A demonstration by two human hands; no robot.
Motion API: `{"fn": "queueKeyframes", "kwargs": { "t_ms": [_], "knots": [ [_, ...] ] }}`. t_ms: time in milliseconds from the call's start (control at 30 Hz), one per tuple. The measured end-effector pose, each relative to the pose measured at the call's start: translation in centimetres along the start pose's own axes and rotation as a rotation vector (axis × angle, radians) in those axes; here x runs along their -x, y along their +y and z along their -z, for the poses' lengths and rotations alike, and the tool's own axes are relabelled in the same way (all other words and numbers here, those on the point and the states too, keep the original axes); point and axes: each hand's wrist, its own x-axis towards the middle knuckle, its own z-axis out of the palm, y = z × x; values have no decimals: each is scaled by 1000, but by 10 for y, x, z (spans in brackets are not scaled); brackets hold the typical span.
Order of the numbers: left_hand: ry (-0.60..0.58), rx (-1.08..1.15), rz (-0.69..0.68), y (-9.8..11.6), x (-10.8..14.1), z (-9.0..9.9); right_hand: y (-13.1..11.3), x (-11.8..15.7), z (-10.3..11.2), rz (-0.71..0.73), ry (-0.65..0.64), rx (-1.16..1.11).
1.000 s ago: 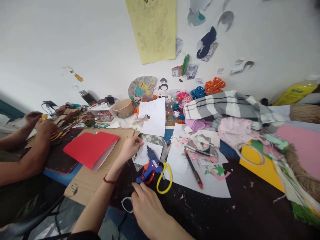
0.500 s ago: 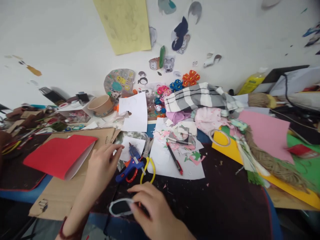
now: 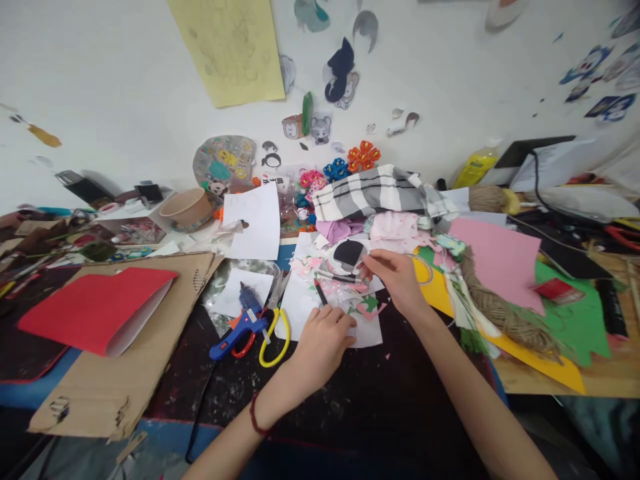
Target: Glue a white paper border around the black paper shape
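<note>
A black paper cutout with a white border (image 3: 349, 253) is pinched at its right edge by my right hand (image 3: 397, 280), above a pile of paper scraps (image 3: 305, 267). My left hand (image 3: 325, 343) has its fingers curled over a red-and-black pen (image 3: 320, 292). Only one end of the pen shows; the rest is under the hand. The pen lies on a white paper sheet (image 3: 295, 307). Left of that hand are yellow-handled scissors (image 3: 275, 337) and a blue glue gun (image 3: 245, 327).
Cardboard (image 3: 150, 333) with folded red paper (image 3: 100, 307) on it covers the left side. To the right are twine (image 3: 495, 310), a tape roll (image 3: 423, 269), yellow paper (image 3: 437, 290) and pink paper (image 3: 500, 257). Checked cloth (image 3: 370, 193) lies behind. A black cord (image 3: 197, 413) hangs over the front edge.
My right hand has carried the cutout from the table's front edge up over the paper scraps. My left hand has moved right, from beside the glue gun onto the pen. The view has shifted right.
</note>
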Motion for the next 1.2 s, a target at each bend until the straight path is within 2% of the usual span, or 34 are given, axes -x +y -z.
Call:
{"fn": "queueKeyframes", "kwargs": {
  "t_ms": [133, 267, 467, 533, 600, 700, 733, 800, 867, 933, 1033, 1133, 1200],
  "knots": [
    [-33, -62, -74, 0, -14, -2, 13, -3, -3, -50, -77, -34],
    [-59, -95, -136, -2, -19, 2, 14, -1, 1, -72, -121, -68],
    [-28, -32, -133, -3, -21, -2, 10, -3, 2, -62, -155, -84],
    [11, 16, -117, -3, -22, 2, 4, -6, 1, -46, -157, -81],
    [82, 69, -78, -6, -25, 17, -7, -13, -1, -14, -156, -77],
    [269, 131, 26, -16, -35, 58, -36, -28, -5, 59, -162, -66],
    [367, 160, 59, -20, -40, 75, -48, -33, -7, 95, -155, -56],
    [659, 331, 49, -28, -51, 110, -72, -45, -11, 201, -112, -26],
    [802, 392, 40, -33, -62, 138, -93, -56, -15, 273, -96, -25],
    [819, 555, 39, -34, -72, 156, -110, -64, -18, 328, -56, -33],
    [778, 797, 14, -31, -84, 167, -124, -71, -22, 398, 74, -64],
    [822, 833, -4, -25, -93, 166, -125, -74, -24, 441, 176, -102],
    [848, 790, -19, -21, -99, 165, -123, -76, -24, 432, 192, -115]
  ]
}}
